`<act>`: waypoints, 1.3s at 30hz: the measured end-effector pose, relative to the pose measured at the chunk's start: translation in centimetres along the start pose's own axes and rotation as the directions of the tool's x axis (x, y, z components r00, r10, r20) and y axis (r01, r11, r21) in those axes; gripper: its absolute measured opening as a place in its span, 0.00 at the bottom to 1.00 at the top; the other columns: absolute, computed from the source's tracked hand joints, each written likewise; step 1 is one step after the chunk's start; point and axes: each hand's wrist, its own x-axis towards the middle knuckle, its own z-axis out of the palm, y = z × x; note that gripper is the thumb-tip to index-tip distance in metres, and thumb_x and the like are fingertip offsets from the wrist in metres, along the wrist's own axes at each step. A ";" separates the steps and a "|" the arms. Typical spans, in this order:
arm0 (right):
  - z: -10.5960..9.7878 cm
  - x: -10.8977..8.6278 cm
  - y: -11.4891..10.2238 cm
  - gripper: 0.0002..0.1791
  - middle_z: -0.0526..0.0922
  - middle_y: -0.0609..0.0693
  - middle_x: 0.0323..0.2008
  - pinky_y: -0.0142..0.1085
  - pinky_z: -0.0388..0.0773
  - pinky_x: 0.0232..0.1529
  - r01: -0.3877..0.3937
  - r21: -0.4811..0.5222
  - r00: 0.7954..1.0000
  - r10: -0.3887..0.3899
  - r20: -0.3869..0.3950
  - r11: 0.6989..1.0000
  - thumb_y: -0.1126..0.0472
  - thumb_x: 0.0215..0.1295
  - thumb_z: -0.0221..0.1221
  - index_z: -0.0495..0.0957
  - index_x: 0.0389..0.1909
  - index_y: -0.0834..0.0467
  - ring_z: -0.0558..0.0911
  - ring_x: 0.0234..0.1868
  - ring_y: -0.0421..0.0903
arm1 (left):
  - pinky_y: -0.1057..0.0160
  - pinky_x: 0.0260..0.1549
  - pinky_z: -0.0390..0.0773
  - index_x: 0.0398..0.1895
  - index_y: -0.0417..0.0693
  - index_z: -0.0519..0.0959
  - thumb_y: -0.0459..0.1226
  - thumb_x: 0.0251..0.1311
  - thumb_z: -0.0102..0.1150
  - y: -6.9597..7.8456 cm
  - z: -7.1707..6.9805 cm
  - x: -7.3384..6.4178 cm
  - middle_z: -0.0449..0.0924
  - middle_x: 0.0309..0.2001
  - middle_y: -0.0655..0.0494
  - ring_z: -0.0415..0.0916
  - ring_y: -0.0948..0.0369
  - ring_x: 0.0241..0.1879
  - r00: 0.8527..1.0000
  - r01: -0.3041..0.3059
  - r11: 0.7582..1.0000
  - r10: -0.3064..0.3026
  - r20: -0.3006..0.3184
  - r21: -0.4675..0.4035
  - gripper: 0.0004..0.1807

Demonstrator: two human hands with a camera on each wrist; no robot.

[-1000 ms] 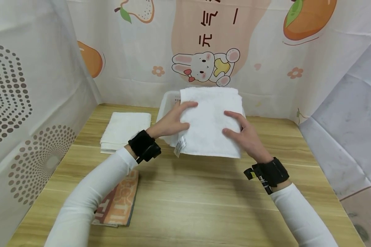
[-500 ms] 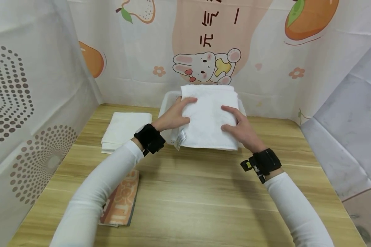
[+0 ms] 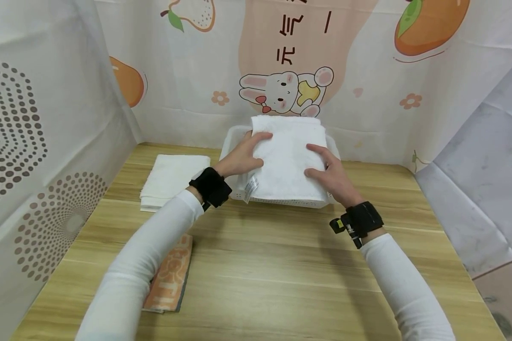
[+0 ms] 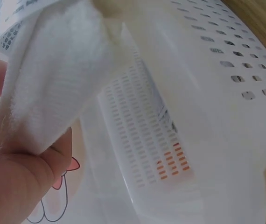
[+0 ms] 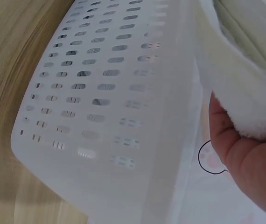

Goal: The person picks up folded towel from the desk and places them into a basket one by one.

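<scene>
A folded white towel (image 3: pixel 288 163) with a small label at its near left corner lies over the white perforated basket (image 3: pixel 234 142) at the back of the table. My left hand (image 3: pixel 241 158) grips the towel's left side, thumb on top and other fingers partly beneath. On the right side my right hand (image 3: pixel 334 177) grips it the same way. In the left wrist view the towel's edge (image 4: pixel 53 79) is pinched above the slotted basket wall (image 4: pixel 142 121). The right wrist view has the fingers (image 5: pixel 249 158) curled round the fluffy towel (image 5: pixel 254 93) beside the basket.
Another folded white towel (image 3: pixel 175 177) lies on the table left of the basket. Nearer, an orange patterned folded towel (image 3: pixel 170 279) is partly hidden by my left sleeve. Printed cloth curtains (image 3: pixel 187 85) stand behind and on both sides of the wooden table (image 3: pixel 260 274).
Both hands have moved the white towel back and slightly down over the basket. More of the basket's front and right rim now shows.
</scene>
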 end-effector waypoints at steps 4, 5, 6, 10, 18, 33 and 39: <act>0.1 0.3 0.0 0.39 0.49 0.55 0.77 0.55 0.59 0.66 -0.018 -0.031 1.000 0.017 -0.018 0.999 0.63 0.64 0.63 0.61 0.75 0.43 0.59 0.70 0.56 | 0.59 0.67 0.58 0.75 0.44 0.60 0.25 0.56 0.53 -0.2 0.0 0.2 0.52 0.75 0.46 0.53 0.55 0.69 1.000 0.007 1.000 -0.007 0.002 0.004 0.39; 0.2 0.3 0.1 0.39 0.49 0.54 0.78 0.55 0.59 0.66 -0.021 -0.040 1.000 0.020 -0.022 0.999 0.63 0.64 0.63 0.62 0.75 0.43 0.58 0.70 0.56 | 0.59 0.68 0.58 0.75 0.44 0.60 0.24 0.56 0.53 -0.2 0.0 0.2 0.52 0.75 0.46 0.53 0.55 0.70 1.000 0.010 1.000 -0.010 0.002 0.006 0.39; 0.2 0.4 0.1 0.39 0.49 0.54 0.78 0.56 0.59 0.67 -0.023 -0.047 0.999 0.022 -0.025 0.999 0.63 0.64 0.63 0.62 0.75 0.43 0.58 0.71 0.56 | 0.59 0.68 0.57 0.75 0.44 0.60 0.24 0.57 0.53 -0.3 0.0 0.3 0.52 0.75 0.46 0.52 0.56 0.70 1.000 0.016 1.000 -0.016 0.004 0.006 0.39; 0.6 0.9 0.4 0.40 0.48 0.54 0.78 0.57 0.57 0.68 -0.014 -0.049 1.000 0.013 -0.023 0.999 0.63 0.64 0.63 0.61 0.75 0.45 0.56 0.73 0.57 | 0.59 0.67 0.58 0.75 0.45 0.59 0.23 0.57 0.53 -0.7 0.2 0.4 0.51 0.76 0.46 0.52 0.56 0.70 0.999 0.049 0.999 -0.049 0.007 0.007 0.39; 1.0 2.0 1.4 0.38 0.49 0.54 0.78 0.57 0.48 0.72 0.006 -0.051 0.999 -0.008 -0.033 0.999 0.66 0.64 0.62 0.61 0.75 0.49 0.50 0.77 0.55 | 0.57 0.67 0.59 0.76 0.47 0.57 0.23 0.58 0.54 -1.3 0.6 0.8 0.46 0.77 0.45 0.50 0.55 0.72 0.995 0.091 0.995 -0.093 0.029 0.047 0.40; 1.7 3.6 3.4 0.37 0.55 0.59 0.76 0.55 0.47 0.74 0.046 -0.139 0.999 -0.042 0.028 0.989 0.69 0.64 0.61 0.61 0.74 0.58 0.52 0.77 0.58 | 0.58 0.58 0.63 0.78 0.47 0.52 0.19 0.59 0.49 -3.0 1.8 1.3 0.40 0.79 0.40 0.44 0.51 0.76 0.975 0.172 0.983 -0.180 0.134 0.067 0.43; 1.8 3.6 4.1 0.37 0.54 0.60 0.76 0.53 0.46 0.74 0.036 -0.129 0.998 -0.028 0.062 0.991 0.70 0.65 0.60 0.59 0.75 0.59 0.50 0.77 0.57 | 0.59 0.50 0.64 0.79 0.49 0.50 0.18 0.60 0.46 -3.7 2.5 1.6 0.33 0.79 0.38 0.48 0.52 0.73 0.962 0.204 0.977 -0.212 0.171 0.067 0.44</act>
